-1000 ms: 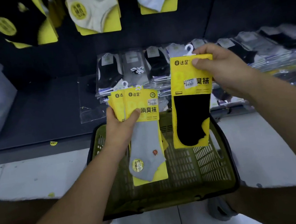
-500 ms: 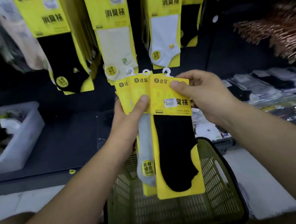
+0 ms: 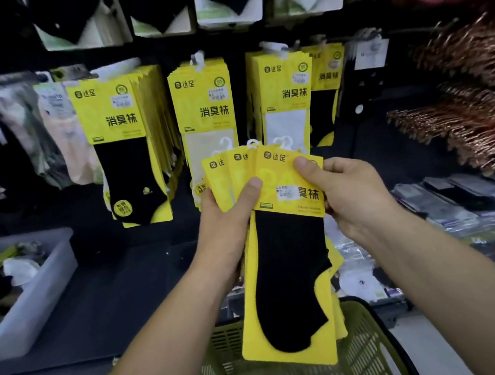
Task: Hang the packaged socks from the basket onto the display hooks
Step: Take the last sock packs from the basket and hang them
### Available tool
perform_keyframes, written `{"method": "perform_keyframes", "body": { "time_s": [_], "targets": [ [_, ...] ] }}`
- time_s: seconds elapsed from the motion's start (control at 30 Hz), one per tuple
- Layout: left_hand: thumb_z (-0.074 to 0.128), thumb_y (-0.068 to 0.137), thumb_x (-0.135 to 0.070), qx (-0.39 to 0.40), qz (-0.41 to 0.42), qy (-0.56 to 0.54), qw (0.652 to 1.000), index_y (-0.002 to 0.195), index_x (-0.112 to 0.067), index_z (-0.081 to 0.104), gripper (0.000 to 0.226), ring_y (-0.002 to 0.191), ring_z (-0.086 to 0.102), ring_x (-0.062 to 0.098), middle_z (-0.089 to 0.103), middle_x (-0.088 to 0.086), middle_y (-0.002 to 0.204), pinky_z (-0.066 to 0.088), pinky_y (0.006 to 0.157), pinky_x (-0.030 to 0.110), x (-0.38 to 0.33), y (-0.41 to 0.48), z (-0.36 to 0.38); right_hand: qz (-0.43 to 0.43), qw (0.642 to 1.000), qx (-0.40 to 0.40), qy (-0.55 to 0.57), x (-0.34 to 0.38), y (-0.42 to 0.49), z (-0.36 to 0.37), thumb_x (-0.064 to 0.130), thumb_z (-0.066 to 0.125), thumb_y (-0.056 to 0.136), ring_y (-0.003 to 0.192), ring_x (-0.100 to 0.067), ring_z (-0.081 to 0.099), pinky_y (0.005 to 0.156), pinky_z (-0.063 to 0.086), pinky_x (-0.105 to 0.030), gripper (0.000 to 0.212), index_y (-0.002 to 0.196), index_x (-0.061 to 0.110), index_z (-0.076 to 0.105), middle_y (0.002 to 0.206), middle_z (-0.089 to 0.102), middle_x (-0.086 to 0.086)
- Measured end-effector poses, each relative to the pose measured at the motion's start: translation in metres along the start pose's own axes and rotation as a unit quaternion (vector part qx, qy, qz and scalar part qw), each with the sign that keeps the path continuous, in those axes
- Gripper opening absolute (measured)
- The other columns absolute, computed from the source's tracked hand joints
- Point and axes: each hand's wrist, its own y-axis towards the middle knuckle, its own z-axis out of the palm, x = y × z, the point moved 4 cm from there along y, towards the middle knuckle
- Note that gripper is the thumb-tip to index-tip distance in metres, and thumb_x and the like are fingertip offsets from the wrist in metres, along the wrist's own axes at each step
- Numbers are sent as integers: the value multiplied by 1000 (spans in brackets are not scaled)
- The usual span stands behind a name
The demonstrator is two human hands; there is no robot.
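- The left hand (image 3: 228, 218) grips a fan of yellow sock packs (image 3: 221, 175), with its thumb pressed across their fronts.
- The right hand (image 3: 354, 195) pinches the top right corner of the front one, a black sock pack (image 3: 289, 276).
- The packs are held above the green basket (image 3: 372, 356), in front of the hanging rows (image 3: 202, 105) on the display.
- A pale bin (image 3: 45, 289) of loose socks sits on the left.

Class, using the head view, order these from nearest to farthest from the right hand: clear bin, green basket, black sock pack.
1. Black sock pack: pinched by the right hand.
2. Green basket: below it.
3. Clear bin: far left, on the shelf.
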Motion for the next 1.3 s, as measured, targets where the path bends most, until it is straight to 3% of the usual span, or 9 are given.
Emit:
{"method": "perform_keyframes", "body": {
  "time_s": [0.13,0.23,0.33,0.53,0.67,0.9,1.03,1.2,1.3],
  "targets": [
    [93,70,-41,22,18,7,1000,131,-33,56,71,102,78,10,81,-11,112,63,76,24,-4,14,0,13,999,28,38,1,13,-1,28,80,84,51,-13,67,43,50,-22,26,83,5,69,73,75,-7],
    [92,68,-38,32,39,-2,999,134,-31,56,75,103,78,11,80,-10,115,62,74,21,-9,21,0,21,994,69,85,4,21,-2,30,75,84,74,-24,76,54,58,-28,28,97,5,74,92,78,-13],
    [93,66,-41,30,57,1,998,137,-31,55,81,108,77,12,79,-9,119,61,86,28,-14,25,5,17,989,82,125,8,27,-2,31,70,89,98,-31,75,69,62,-36,36,110,3,70,108,76,-16],
    [92,68,-42,21,54,-29,998,137,-32,55,78,114,75,16,79,-7,122,55,106,46,-17,30,6,-18,991,89,99,16,37,5,34,67,92,103,-33,73,81,63,-44,39,116,4,69,112,75,-17],
    [95,62,-45,5,68,-33,997,138,-33,55,87,108,77,14,80,-10,117,60,93,37,-21,37,1,-39,993,88,61,26,46,3,35,63,93,103,-32,73,82,62,-44,39,116,5,70,112,75,-15],
    [90,75,-27,-39,90,0,995,120,-41,61,55,100,79,12,81,-12,110,60,83,31,-24,48,-17,-81,994,-64,25,64,90,-20,31,51,106,87,-23,77,64,62,-34,28,106,11,71,98,79,-8],
    [88,81,-22,-43,107,14,993,119,-41,61,50,96,79,10,81,-12,109,62,72,20,-25,49,-23,-112,991,-76,-15,81,114,-11,30,49,107,91,-26,76,77,62,-43,30,104,9,70,100,78,-9],
    [89,74,-32,-38,106,14,994,119,-41,60,54,96,79,11,80,-12,109,62,71,19,-28,48,-25,-139,986,-76,-44,94,132,8,32,51,106,81,-21,76,70,63,-37,29,94,12,69,87,77,-1],
    [87,63,-43,-33,101,16,994,115,-47,61,58,96,79,10,80,-13,109,63,72,23,-27,48,-25,-148,982,-80,-84,94,139,16,35,50,105,102,-35,71,96,55,-52,33,103,8,68,105,75,-14]
  ]
}}
